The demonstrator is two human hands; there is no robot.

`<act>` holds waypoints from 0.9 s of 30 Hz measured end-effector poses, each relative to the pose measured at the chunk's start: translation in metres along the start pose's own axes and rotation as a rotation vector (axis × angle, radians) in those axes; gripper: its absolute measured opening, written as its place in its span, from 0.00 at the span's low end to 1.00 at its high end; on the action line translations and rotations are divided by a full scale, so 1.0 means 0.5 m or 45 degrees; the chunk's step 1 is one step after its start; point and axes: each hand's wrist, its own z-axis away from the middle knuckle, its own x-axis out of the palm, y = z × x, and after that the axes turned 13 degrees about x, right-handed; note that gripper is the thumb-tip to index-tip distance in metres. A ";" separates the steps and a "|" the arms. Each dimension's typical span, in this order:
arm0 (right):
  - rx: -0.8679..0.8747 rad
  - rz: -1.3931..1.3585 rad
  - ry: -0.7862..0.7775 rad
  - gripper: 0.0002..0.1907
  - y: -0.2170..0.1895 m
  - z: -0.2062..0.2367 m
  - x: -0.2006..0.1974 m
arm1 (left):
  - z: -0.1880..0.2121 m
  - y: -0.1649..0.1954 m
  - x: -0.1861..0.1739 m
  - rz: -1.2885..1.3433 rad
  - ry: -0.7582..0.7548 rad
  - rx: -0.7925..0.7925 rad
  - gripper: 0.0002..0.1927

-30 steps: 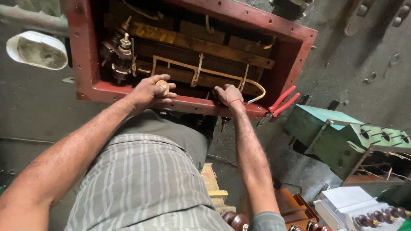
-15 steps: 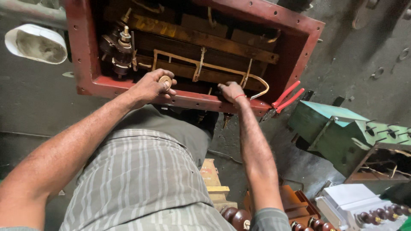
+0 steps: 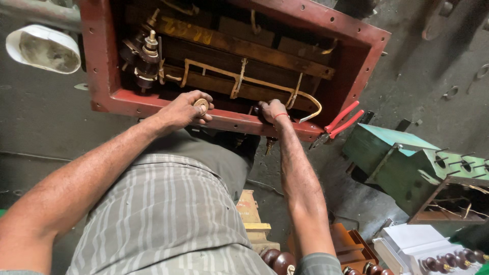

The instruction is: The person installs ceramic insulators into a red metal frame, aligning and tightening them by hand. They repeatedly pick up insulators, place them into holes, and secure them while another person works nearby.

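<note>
From the head camera, looking straight down, the person leans over a red steel tank whose flanged rim is drilled with bolt holes. The left hand rests on the near rim, fingers curled together and pinching a small brass ring between thumb and forefinger, its flat face turned up. The right hand sits further along the same rim, a red band at the wrist, fingers bent down over the inner edge; what they press on I cannot tell, since the knuckles hide the tips.

Inside the tank lie dark wooden bars, a bent copper strip tied with tape, and a stack of brown terminals at the left end. Red-handled pliers lie on the rim's right corner, near the right hand but not touching it.

The ring looks light, rigid and smooth, the sort of thing that could slip from oily fingers, so I'd judge an edge pinch like this one the safest hold.

Around the tank: a white oval basin on the floor at the upper left, a green metal housing to the right, brown porcelain insulators in the lower right corner, and a yellowish wooden block below the person's striped shirt.
</note>
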 end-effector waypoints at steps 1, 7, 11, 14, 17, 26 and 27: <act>-0.023 -0.021 -0.040 0.30 0.000 0.000 0.003 | -0.001 0.001 0.002 0.000 -0.005 0.003 0.22; -0.080 -0.044 0.001 0.27 -0.002 0.000 0.010 | -0.006 0.000 0.010 -0.035 -0.028 0.041 0.23; -0.041 -0.167 -0.101 0.26 -0.008 0.005 0.011 | -0.006 -0.007 0.009 -0.031 -0.021 0.059 0.23; -0.098 -0.163 -0.125 0.20 -0.012 0.010 0.015 | -0.006 -0.014 0.007 -0.075 -0.032 0.100 0.23; -0.477 0.131 0.071 0.17 -0.014 0.015 0.017 | -0.007 -0.020 0.008 -0.104 -0.037 0.064 0.23; -0.310 0.161 -0.366 0.26 -0.005 0.046 -0.016 | -0.031 -0.026 0.025 -0.324 0.107 0.179 0.17; -0.294 0.201 -0.392 0.26 -0.005 0.049 -0.021 | -0.038 -0.027 0.031 -0.442 0.143 0.239 0.17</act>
